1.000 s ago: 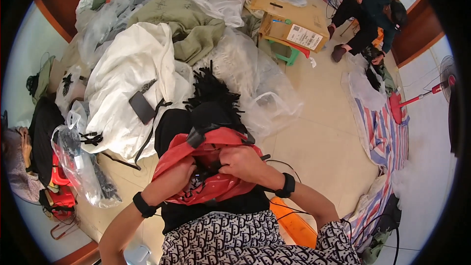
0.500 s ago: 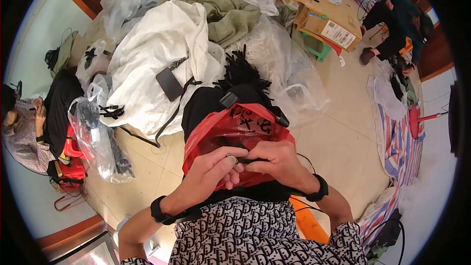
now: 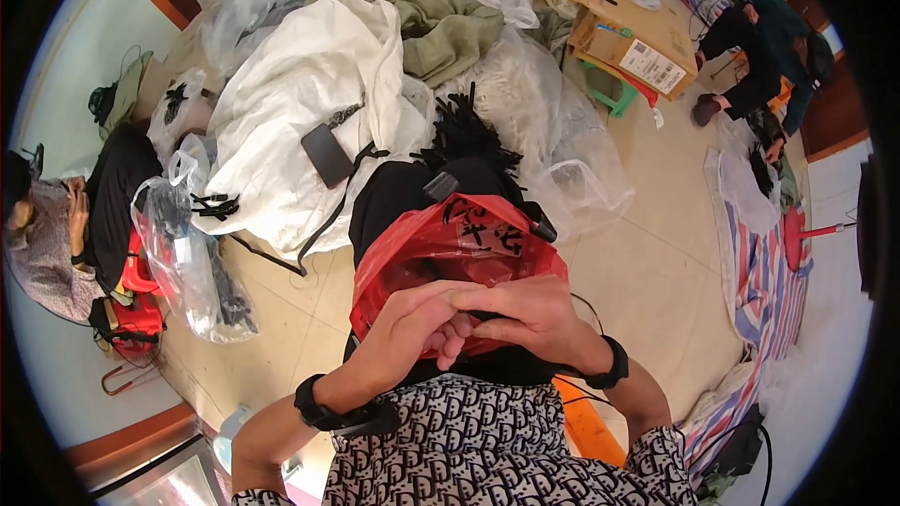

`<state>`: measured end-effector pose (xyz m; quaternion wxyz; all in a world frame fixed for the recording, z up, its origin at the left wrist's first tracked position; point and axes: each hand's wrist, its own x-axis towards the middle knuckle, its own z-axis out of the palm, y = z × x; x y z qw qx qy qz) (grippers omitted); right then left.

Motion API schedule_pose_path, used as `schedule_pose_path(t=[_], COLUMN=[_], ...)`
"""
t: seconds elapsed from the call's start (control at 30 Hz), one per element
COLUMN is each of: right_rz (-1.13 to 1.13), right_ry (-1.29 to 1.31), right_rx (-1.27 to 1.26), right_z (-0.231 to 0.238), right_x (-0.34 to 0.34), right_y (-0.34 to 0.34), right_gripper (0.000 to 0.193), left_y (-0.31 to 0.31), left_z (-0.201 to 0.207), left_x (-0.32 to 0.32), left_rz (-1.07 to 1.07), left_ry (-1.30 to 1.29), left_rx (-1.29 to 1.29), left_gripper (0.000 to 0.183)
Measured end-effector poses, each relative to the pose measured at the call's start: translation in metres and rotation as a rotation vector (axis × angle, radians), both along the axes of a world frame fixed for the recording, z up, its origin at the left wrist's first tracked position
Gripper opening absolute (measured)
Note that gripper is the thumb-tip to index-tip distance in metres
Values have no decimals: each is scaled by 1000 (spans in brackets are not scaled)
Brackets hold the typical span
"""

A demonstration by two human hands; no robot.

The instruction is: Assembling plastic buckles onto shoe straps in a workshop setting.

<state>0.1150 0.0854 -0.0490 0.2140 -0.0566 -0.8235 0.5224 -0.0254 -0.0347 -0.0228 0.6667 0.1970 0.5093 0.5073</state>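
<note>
1. Curled inward, touching: grip of left hand [image 3: 412,323] and right hand [image 3: 536,309]; cannot tell how closed, or on what.
2. Beneath, and to the far side: red plastic bag [image 3: 412,242], over black fabric [image 3: 384,193].
3. Possible drop of anything held into bag folds, from loosened pinch.

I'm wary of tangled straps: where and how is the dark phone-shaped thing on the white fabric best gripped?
Probably across its middle, by both long edges, from above: the dark phone-shaped thing lies face-on to the view, longer than wide, its upper side uncovered on the white fabric. Best avoid its lower right corner, where the black strap passes close.
</note>
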Motion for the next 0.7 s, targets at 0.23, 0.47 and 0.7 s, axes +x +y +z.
schedule_pose_path(t=[0.23, 0.47, 0.7], right_rz=[19, -38, 2], right_ry=[15, 8, -66], right_rx=[-29, -146, -314], right_z=[-3, -3, -10], right_x=[0, 5, 11], right_y=[3, 2, 2], right_gripper=[32, 29, 30], left_y=[3, 1, -2], left_z=[-1, 3, 3], left_x=[4, 4, 3], left_rz=[34, -33, -20], left_ry=[6, 191, 78], left_rx=[-4, 77, 41], left_gripper=[32, 32, 33])
